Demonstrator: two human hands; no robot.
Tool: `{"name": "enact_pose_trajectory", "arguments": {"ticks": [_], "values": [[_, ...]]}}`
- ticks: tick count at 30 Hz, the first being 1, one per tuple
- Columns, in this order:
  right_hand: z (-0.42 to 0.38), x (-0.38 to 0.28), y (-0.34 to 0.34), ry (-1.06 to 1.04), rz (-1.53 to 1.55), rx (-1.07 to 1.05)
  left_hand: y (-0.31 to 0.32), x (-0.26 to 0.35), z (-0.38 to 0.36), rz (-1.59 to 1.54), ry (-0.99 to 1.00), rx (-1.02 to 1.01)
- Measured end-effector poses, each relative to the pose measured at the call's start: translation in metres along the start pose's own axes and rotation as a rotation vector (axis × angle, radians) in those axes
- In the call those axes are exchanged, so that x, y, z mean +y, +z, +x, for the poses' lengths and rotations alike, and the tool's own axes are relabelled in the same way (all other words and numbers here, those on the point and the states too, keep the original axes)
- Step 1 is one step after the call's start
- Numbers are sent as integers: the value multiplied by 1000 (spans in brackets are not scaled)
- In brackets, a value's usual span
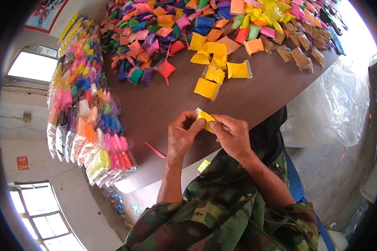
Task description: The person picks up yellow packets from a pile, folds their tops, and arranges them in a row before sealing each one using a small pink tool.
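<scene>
Between my two hands, just over the near edge of the brown table [130, 121], is a small yellow packet [204, 116] in clear wrap. The fingers of my left hand [183, 130] pinch its left side, with the thumb on top. My right hand [232, 134] grips the right side, thumb and fingers closed on it. Part of the packet is hidden by the fingers. Straight ahead on the table lie several loose yellow packets [207, 88], some overlapping. A red packet [166, 70] with a thin pink strip lies to their left.
A large heap of coloured packets [155, 29] covers the far table, with brown packets [301, 58] at the right. Stacked bags of coloured packets [88, 104] line the left edge. A pink strip [155, 149] lies near my left wrist. A clear plastic bag [329, 104] stands at the right.
</scene>
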State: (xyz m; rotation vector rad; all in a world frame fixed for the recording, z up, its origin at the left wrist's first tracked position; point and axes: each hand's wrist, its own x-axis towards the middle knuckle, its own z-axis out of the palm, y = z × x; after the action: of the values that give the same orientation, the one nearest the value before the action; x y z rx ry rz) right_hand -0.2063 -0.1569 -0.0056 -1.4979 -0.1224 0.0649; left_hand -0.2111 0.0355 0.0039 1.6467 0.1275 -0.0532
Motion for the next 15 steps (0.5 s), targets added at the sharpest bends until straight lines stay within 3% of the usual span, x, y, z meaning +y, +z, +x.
{"name": "enact_pose_trajectory", "arguments": {"ticks": [4,10,13,15], "values": [[2,-1,1,-24,-26,1,3,-6,3,23,93,8],[2,-3,3,-55,-1,10,4,3,2,122,15,65],[2,-3,2,-12,3,7,4,6,-3,109,15,64],[2,-1,1,0,-13,-11,7,3,-5,-59,30,70]]}}
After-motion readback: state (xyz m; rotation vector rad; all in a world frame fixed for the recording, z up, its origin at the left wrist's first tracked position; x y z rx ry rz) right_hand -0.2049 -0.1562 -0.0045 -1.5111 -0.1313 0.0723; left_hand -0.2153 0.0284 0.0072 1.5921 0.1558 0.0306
